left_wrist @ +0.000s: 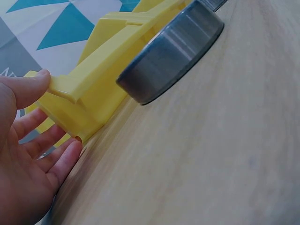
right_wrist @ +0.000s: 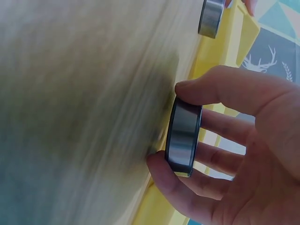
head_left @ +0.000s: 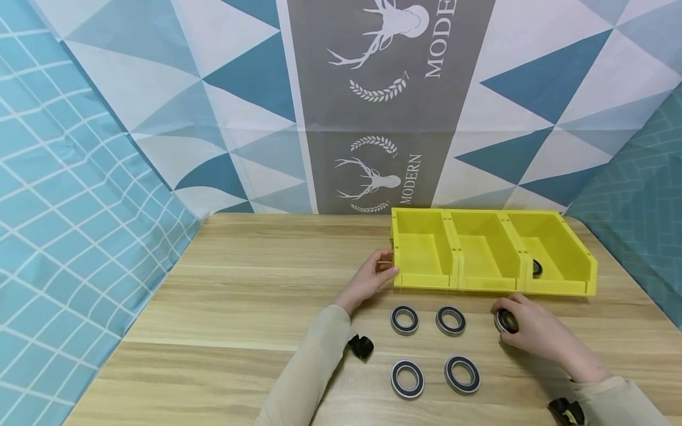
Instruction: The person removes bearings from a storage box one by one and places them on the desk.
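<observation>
My right hand (head_left: 538, 331) pinches a ball bearing (right_wrist: 183, 136) by its rim, thumb on one side and fingers on the other. It is close to the wood table, in front of the row of joined yellow bins (head_left: 426, 280). At the left end of that row, my left hand (head_left: 370, 278) holds the outer bin, its thumb on the front lip (left_wrist: 63, 86) and its fingers against the side. Another bearing (head_left: 537, 268) lies inside the right bin, partly hidden by the divider. The middle and left bins show bare floors.
Several bearings lie flat before the bins: a back pair, one bearing (head_left: 405, 320) left of another bearing (head_left: 450, 320), and a front pair, a bearing (head_left: 407, 379) beside a bearing (head_left: 462, 374). A patterned cloth (head_left: 256, 118) hangs behind the wood table (head_left: 213, 331).
</observation>
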{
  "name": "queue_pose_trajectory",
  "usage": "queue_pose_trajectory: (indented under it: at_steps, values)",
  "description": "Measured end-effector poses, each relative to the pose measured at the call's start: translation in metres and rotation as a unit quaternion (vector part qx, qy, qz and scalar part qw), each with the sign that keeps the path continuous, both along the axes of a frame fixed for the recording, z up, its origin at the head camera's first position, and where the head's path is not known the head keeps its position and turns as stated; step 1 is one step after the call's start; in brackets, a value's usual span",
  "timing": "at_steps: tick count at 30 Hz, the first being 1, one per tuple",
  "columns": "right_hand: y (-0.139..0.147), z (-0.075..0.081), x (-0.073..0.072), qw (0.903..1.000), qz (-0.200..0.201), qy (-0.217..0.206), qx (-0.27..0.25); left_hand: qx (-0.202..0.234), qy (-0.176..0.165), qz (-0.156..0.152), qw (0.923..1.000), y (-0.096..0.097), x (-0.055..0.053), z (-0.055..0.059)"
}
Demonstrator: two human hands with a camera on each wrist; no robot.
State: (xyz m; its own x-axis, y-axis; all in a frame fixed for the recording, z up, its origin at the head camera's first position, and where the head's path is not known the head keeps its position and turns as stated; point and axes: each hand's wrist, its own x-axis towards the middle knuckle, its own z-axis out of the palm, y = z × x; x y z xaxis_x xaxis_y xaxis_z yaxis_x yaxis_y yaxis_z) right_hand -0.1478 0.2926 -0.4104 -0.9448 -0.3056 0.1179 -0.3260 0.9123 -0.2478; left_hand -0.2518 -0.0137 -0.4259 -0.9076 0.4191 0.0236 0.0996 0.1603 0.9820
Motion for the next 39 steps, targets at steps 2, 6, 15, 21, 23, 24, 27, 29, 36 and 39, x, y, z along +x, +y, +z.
queue_pose_trajectory:
  at_steps: [2, 6, 15, 21, 23, 24, 27, 29, 36, 39]
  values:
    - [0.0, -0.001, 0.0, 1.0, 0.0, 0.0, 0.001, -0.004, 0.002, 0.0, 1.0, 0.0, 0.004, 0.006]
    - [0.0, -0.002, 0.0, 1.0, 0.002, -0.003, 0.003, -0.006, 0.004, 0.003, 1.0, -0.001, 0.007, 0.01]
    - [-0.001, -0.001, -0.001, 0.9998, 0.007, -0.014, 0.009, -0.001, 0.006, 0.004, 1.0, -0.001, 0.002, 0.006]
    - [-0.002, 0.001, -0.003, 0.9996, 0.009, -0.019, 0.018, -0.003, 0.01, 0.013, 0.9999, 0.001, -0.012, -0.017]
    - [-0.003, 0.001, -0.003, 0.9996, 0.009, -0.019, 0.018, -0.009, 0.015, 0.013, 0.9998, 0.0, -0.008, -0.011]
    - [-0.003, 0.002, -0.004, 0.9996, 0.01, -0.02, 0.019, -0.009, 0.014, 0.012, 0.9998, 0.0, -0.006, -0.008]
    - [-0.004, 0.003, -0.004, 0.9994, 0.006, -0.025, 0.022, -0.004, 0.008, 0.007, 0.9999, -0.001, -0.005, -0.005]
    - [-0.004, 0.004, -0.005, 0.9992, 0.006, -0.031, 0.024, -0.002, 0.008, 0.008, 0.9999, 0.0, -0.008, -0.009]
    - [-0.005, 0.004, -0.005, 0.999, 0.021, -0.029, 0.025, -0.007, 0.019, 0.013, 0.9997, 0.001, -0.013, -0.019]
    - [-0.005, 0.004, -0.005, 0.9991, 0.029, -0.022, 0.024, -0.008, 0.016, 0.012, 0.9998, 0.0, -0.013, -0.018]
